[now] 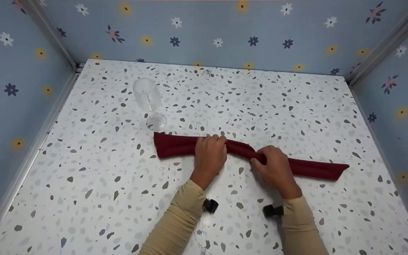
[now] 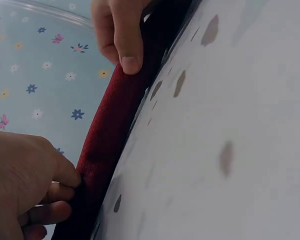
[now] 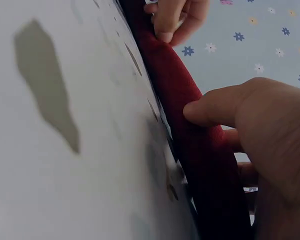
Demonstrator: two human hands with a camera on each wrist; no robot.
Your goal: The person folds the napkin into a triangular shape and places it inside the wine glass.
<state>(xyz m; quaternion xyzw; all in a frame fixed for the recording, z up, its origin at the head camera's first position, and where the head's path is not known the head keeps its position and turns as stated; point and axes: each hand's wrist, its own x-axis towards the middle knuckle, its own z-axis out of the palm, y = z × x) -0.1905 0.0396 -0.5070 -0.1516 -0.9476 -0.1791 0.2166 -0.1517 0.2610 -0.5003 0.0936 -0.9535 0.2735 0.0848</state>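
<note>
Maroon cloth [image 1: 177, 146] lies as a long strip on the tabletop [image 1: 83, 166], near the glass [image 1: 147, 95] | left grip [image 1: 211, 154], right grip [image 1: 275, 168]: both pinching it, fingers curled | step: apparently rolling or folding | next: likely calls for even pressure along its length

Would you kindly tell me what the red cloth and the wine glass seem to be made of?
Red cloth: matte woven fabric, probably, given its soft folds and fine texture. Wine glass: clear, smooth glass or plastic; the tabletop shows through.
</note>
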